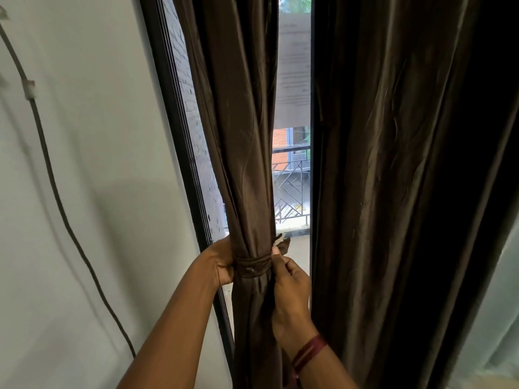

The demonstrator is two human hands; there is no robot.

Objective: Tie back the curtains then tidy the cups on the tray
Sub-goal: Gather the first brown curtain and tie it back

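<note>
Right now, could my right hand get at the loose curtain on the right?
Probably yes. The loose curtain hangs right beside the right hand, nothing between them. But that hand seems to pinch the tieback end while the left hand grips the gathered curtain, so the right must let go first.

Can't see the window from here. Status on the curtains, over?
Left hand grips the gathered left curtain. Right hand pinches the tie band, wrapped round the bundle. Right curtain hangs untied. No obstruction seen.
</note>
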